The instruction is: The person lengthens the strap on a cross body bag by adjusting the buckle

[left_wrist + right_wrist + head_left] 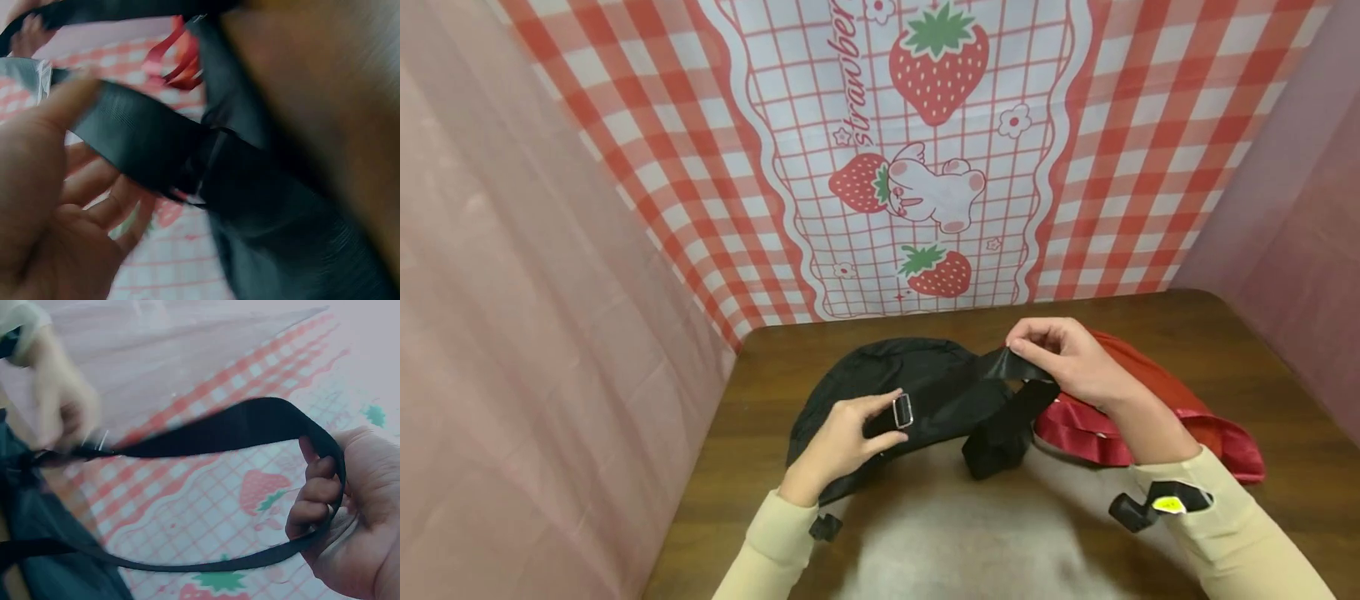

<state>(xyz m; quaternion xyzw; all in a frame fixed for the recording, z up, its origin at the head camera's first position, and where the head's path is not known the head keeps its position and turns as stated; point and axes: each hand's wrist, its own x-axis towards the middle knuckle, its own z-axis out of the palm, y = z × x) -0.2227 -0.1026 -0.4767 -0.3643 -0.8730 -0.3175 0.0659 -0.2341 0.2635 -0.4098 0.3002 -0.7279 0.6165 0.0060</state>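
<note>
A black fabric bag (865,375) with a rounded edge lies on the table, and its black webbing strap (212,434) is raised off it. My left hand (838,437) pinches the strap at a silver metal slide buckle (903,411), thumb on one side and fingers on the other. In the left wrist view the strap runs past the thumb toward the bag, partly blurred. My right hand (1071,362) holds the far bend of the strap. The right wrist view shows the strap looping through its curled fingers (312,509), with both lengths leading back toward the bag.
To the right, partly behind my right forearm, lies a red fabric item (1142,367) with a shiny satin edge. Everything rests on a brown wooden table (730,467) with a pale patch in front. Behind it hangs a checked strawberry cloth (910,250); a pink curtain (550,333) hangs at left.
</note>
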